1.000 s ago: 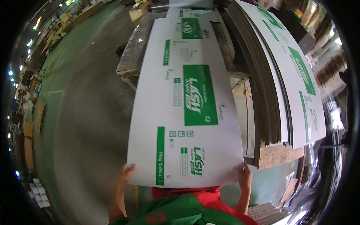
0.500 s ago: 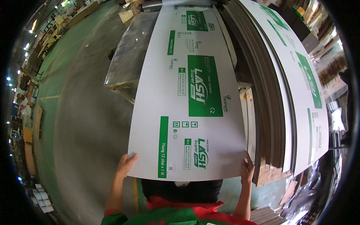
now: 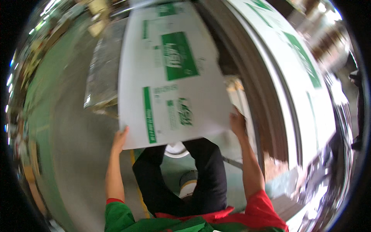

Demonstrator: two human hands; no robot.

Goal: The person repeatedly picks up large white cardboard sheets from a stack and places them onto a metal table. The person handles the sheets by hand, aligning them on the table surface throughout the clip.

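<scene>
A long white cardboard sheet with green printed panels stretches away from me, its far end near a metal roller. My left hand is closed on its near left corner, thumb on top. At the near right edge my right hand grips the same sheet; motion blur softens its fingers, and some are hidden. The sheet's near edge lies above my knees.
To the right stands a tall stack of sheets with brown edges, topped by a white printed sheet. A plastic-covered surface is at the left. Below are a white round object between my legs and a yellow floor line.
Both hands and the sheet have moved forward, away from my body, and my arms reach out further. My legs now show below the near edge. The view has shifted and blurred.
</scene>
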